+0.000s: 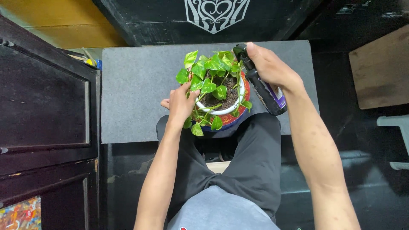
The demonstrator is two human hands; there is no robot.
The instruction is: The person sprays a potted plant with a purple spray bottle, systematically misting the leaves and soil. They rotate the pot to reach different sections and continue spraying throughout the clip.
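Two bare hands are at one round pot (233, 116) that sits on a flat grey mat (136, 89). The left hand (181, 104) cups the pot's side, fingers wrapped on it, partly hidden by leaves. The right hand (269, 66) is closed around one dark spray bottle (262, 87), just right of the pot. The plant (213, 74) has many shiny green leaves over dark, crumbly dirt. Behind the pot stands a black box (213, 19), cut off at the top.

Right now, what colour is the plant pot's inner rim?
White; the pot is red and blue outside. Best seen in the head view.
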